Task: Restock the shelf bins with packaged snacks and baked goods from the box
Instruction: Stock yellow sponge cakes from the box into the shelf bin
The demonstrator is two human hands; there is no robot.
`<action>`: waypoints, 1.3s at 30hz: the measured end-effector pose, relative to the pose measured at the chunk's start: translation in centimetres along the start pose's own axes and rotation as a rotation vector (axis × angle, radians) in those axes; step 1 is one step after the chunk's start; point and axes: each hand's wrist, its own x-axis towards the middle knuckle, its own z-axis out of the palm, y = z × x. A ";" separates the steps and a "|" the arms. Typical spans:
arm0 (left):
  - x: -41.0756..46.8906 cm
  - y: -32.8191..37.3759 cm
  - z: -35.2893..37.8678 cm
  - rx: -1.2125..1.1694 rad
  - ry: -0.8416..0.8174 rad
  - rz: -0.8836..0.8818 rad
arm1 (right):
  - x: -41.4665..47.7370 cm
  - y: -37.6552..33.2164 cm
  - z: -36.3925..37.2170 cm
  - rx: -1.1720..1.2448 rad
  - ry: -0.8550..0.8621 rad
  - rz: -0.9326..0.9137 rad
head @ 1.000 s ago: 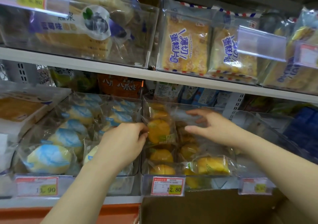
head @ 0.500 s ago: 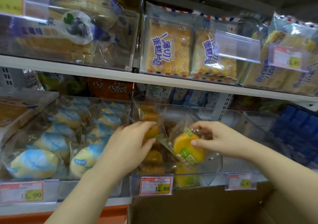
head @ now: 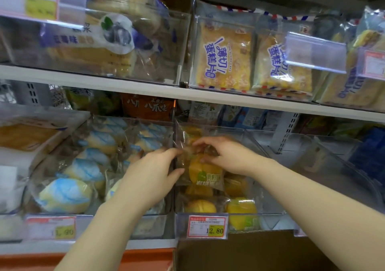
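Gripped wrapped bun (head: 205, 172) with left hand (head: 152, 175) and right hand (head: 227, 156) atop yellow buns (head: 241, 206) in clear bin (head: 270, 218); blue buns (head: 66, 194) binned alongside.

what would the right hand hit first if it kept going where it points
Probably the left hand, whose fingertips sit just left of the right hand on the same yellow bun packet; the bin's clear side wall is also close, and depth is unclear.

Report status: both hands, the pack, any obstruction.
Left hand and right hand both grip the yellow bun pack. Pack inside the clear bin, above other yellow buns. No obstruction seen.
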 end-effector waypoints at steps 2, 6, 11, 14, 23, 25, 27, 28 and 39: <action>0.1 0.1 0.3 0.022 -0.044 0.004 | 0.0 0.3 0.4 -0.035 0.019 -0.014; 0.0 0.3 0.8 0.062 -0.076 0.034 | -0.9 1.2 2.4 -0.244 0.055 -0.122; 0.0 0.6 1.2 0.131 -0.074 0.052 | -2.3 1.6 3.5 -0.173 0.131 -0.108; -0.2 1.0 1.4 0.157 -0.016 0.060 | -3.7 1.8 2.3 -0.117 0.243 -0.057; -3.9 6.8 5.5 0.082 0.214 0.441 | -16.0 4.4 2.7 -0.087 0.268 -0.113; -4.9 9.4 7.3 0.098 0.087 0.505 | -19.1 6.2 3.7 -0.078 0.187 -0.059; -5.9 12.1 9.2 0.229 -0.152 0.520 | -21.8 8.4 4.8 -0.107 0.076 -0.007; -6.2 13.3 10.3 0.344 -0.257 0.527 | -22.9 9.5 5.4 -0.122 0.003 0.022; -9.3 17.4 24.5 0.472 -0.834 0.779 | -27.5 19.0 14.9 -0.353 -0.846 0.177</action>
